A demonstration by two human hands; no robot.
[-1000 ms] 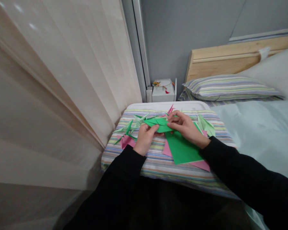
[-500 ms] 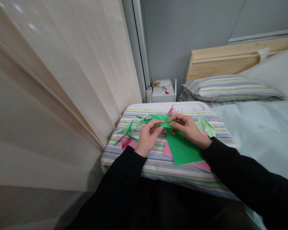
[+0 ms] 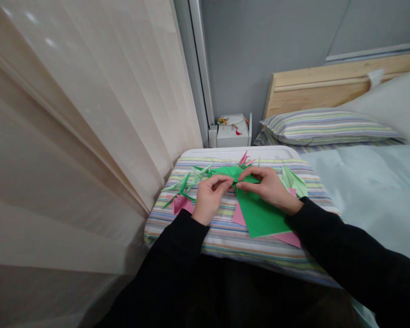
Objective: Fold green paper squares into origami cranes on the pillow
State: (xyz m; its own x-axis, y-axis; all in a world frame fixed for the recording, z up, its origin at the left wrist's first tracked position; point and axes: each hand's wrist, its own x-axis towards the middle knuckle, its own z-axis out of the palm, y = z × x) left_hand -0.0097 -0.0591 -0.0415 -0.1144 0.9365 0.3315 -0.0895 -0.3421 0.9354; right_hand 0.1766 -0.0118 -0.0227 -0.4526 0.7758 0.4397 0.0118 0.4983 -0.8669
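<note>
Between my two hands is a folded piece of green origami paper (image 3: 229,171), its near edge pinched by the fingers. My left hand (image 3: 210,196) grips it at the left, thumb against fingertips. Just to the right, my right hand (image 3: 268,187) pinches the same edge between thumb and index finger, partly covering the paper. Below the right hand lies a flat green square sheet (image 3: 264,212), with a pink sheet (image 3: 239,215) showing from under it. Left of my left hand lie folded green paper shapes (image 3: 182,184) and a pink folded piece (image 3: 182,204).
A striped cloth (image 3: 222,243) covers the small table, whose white rim (image 3: 212,153) shows at the back. Pink folded paper (image 3: 245,158) and a pale green piece (image 3: 294,181) lie farther back. A curtain (image 3: 133,114) hangs left; a bed (image 3: 358,182) stands right.
The folded green paper has tipped so its near edge is now pinched thin. My right thumb has shifted left, closer to the left fingertips.
</note>
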